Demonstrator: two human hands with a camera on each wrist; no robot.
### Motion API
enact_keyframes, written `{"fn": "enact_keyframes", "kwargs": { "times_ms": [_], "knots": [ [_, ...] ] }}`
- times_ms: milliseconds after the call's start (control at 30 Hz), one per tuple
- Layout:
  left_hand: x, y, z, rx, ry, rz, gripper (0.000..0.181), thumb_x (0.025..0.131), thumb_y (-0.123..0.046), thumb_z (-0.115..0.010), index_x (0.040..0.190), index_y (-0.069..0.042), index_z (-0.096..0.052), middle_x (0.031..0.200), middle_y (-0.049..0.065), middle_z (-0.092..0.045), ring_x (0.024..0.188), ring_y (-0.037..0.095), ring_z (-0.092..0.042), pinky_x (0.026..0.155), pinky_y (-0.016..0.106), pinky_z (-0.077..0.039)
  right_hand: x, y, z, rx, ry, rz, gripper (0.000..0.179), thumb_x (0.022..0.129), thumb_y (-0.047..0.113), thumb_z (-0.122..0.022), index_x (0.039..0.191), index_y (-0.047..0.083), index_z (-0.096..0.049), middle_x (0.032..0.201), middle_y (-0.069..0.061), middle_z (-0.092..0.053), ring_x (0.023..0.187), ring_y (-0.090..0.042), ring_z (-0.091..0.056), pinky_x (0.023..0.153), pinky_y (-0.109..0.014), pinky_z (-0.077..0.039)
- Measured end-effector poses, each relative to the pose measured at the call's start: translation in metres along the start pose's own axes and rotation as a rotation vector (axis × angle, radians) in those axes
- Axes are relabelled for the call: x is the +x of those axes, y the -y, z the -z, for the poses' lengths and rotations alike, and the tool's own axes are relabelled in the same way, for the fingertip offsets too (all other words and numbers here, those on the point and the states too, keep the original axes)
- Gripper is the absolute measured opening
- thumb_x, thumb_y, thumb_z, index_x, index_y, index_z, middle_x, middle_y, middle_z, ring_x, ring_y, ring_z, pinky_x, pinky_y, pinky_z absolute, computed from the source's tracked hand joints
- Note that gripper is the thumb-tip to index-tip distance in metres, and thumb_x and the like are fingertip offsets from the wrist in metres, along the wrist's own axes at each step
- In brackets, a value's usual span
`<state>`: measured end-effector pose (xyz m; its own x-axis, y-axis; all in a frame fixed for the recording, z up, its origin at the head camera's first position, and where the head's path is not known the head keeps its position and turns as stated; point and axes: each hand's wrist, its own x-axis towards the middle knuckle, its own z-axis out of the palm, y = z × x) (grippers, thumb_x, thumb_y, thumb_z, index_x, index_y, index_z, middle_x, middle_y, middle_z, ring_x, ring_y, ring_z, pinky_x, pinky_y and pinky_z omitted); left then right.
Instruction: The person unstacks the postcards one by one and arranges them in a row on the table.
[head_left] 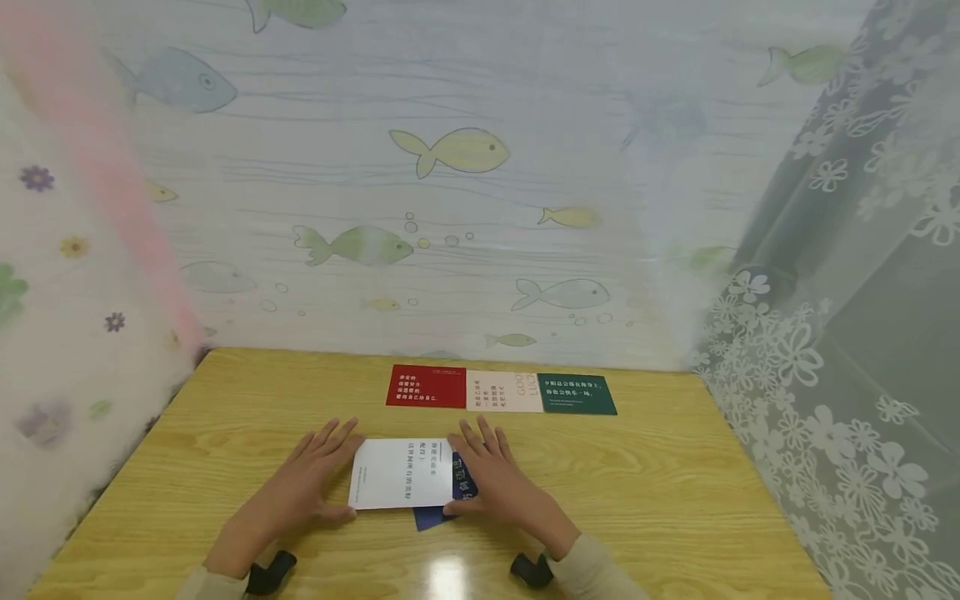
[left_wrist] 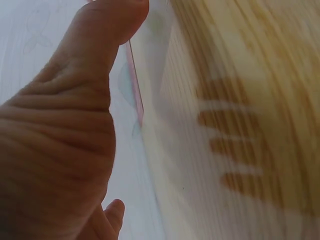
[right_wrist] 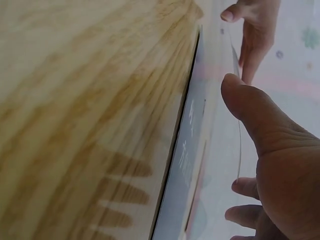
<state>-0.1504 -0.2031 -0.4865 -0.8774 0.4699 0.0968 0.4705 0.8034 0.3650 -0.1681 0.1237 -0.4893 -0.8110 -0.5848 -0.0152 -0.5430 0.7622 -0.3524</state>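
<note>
Grip: both hands are closed on one thing; the left hand and the right hand grasp a white printed card at its two ends, thumb on the near edge, fingers on the far one.
White card: raised off the tabletop, slightly bowed in the right wrist view, its print running sideways to the person.
Blue card: beneath it, a dark blue card lies askew on the wood.
Row behind: red card, pale pink "GOOD LUCK" card and dark green card, edge to edge.
Progress: I'd judge three cards placed, with the white and blue ones left to settle.
In the way: the white card covers much of the blue one; the right hand hides more.
Around: fish-print curtain behind, white-flowered lace at right.
</note>
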Motion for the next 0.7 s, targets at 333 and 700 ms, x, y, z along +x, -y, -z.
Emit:
{"fn": "enact_keyframes", "kwargs": {
  "times_ms": [333, 700],
  "knots": [
    [0.0, 0.008, 0.004, -0.021, -0.011, 0.023, 0.102, 0.069, -0.036, -0.093, 0.152, -0.004, -0.045, 0.163, 0.02, -0.034, 0.149, 0.049, -0.024, 0.118, 0.069, -0.021, 0.014, 0.003, -0.001, -0.005, 0.008, 0.003, 0.104, 0.081, 0.052, -0.082, 0.16, 0.009, -0.03, 0.169, -0.015, -0.019, 0.157, -0.042, -0.005, 0.126, -0.062, -0.009],
    [-0.001, 0.021, 0.007, -0.023, -0.003, 0.052, 0.104, 0.071, -0.034, -0.092, 0.155, -0.004, -0.039, 0.164, 0.022, -0.03, 0.149, 0.052, -0.022, 0.117, 0.071, -0.02, 0.027, 0.01, -0.001, 0.01, 0.004, 0.014, 0.102, 0.082, 0.052, -0.081, 0.161, 0.011, -0.029, 0.169, -0.016, -0.02, 0.157, -0.043, -0.004, 0.125, -0.063, -0.009]
  ]
}}
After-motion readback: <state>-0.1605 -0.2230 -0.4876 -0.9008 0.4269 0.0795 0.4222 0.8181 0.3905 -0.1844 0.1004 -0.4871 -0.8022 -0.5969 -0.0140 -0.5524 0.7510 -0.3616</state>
